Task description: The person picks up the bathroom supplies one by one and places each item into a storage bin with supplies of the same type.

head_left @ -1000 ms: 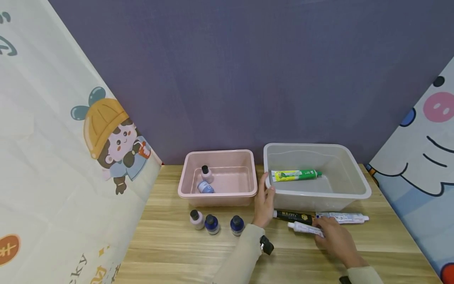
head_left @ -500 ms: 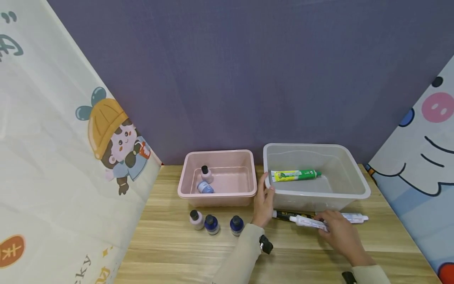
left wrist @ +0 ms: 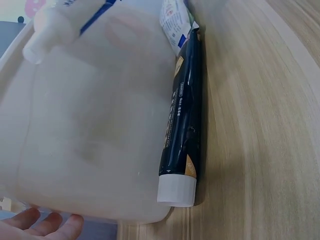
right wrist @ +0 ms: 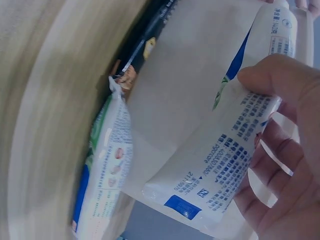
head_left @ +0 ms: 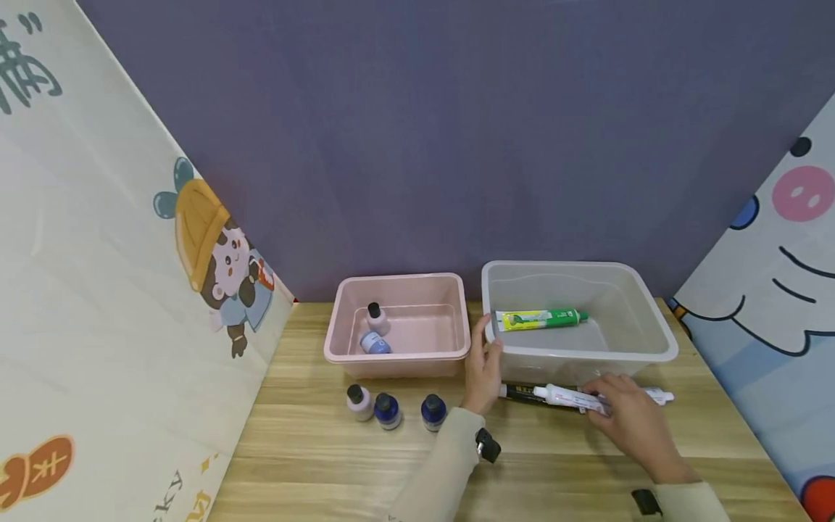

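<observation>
My right hand (head_left: 629, 422) pinches a white toothpaste tube (head_left: 569, 396) above the table, in front of the whitish bin (head_left: 587, 354). In the right wrist view the thumb lies across the tube's printed side (right wrist: 215, 155), the cap end pointing away. My left hand (head_left: 483, 373) holds the bin's left front corner, and its fingertips (left wrist: 72, 225) show against the bin's end in the left wrist view. Along the bin's front wall lie a black toothpaste tube (left wrist: 182, 115) with a white cap and another white tube (right wrist: 107, 170). A green-and-yellow tube (head_left: 541, 320) is inside the bin.
A pink bin (head_left: 398, 367) stands to the left, holding a pale bottle (head_left: 377, 320) and a blue bottle (head_left: 375, 343). In front of it stand a pale bottle (head_left: 359, 403) and two dark blue bottles (head_left: 388, 412). A purple-grey panel (head_left: 417, 145) rises behind.
My right hand has picked the white toothpaste tube up off the table and brought it closer to the bin's front wall. The left hand stays at the bin's corner.
</observation>
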A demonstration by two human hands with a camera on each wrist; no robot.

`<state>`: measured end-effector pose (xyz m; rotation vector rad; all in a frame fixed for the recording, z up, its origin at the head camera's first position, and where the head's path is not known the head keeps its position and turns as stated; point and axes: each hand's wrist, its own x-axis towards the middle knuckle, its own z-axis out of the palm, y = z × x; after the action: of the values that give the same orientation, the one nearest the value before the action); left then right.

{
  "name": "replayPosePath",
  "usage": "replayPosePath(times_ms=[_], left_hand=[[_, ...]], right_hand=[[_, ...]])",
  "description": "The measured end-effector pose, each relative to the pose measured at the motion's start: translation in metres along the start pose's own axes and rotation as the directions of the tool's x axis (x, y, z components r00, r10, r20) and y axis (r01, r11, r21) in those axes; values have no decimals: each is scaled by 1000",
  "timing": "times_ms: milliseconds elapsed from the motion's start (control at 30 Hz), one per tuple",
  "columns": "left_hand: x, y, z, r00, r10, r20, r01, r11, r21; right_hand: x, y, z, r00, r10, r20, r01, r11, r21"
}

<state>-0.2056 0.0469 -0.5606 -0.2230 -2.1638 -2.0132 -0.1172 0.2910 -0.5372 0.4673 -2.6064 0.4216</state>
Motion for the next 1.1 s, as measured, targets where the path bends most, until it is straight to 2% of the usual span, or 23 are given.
replayPosePath(times_ms=[133, 533, 833, 1100], left_hand=[[0, 1, -1, 1000, 3, 10, -3, 1000, 14], [-2, 1, 0, 1000, -13, 17, 13, 1000, -5], [-3, -2, 0, 999, -31, 36, 31, 999, 17], [-2, -4, 0, 999, -5, 41, 5, 1000, 16]], right_hand=[[5, -2, -8, 1000, 14, -5, -14, 1000, -10], [16, -7, -26, 999, -21, -41, 21, 1000, -11], [24, -6, -36, 999, -20, -51, 19, 1000, -5], [32, -3, -46, 998, -16, -69, 16, 1000, 0]])
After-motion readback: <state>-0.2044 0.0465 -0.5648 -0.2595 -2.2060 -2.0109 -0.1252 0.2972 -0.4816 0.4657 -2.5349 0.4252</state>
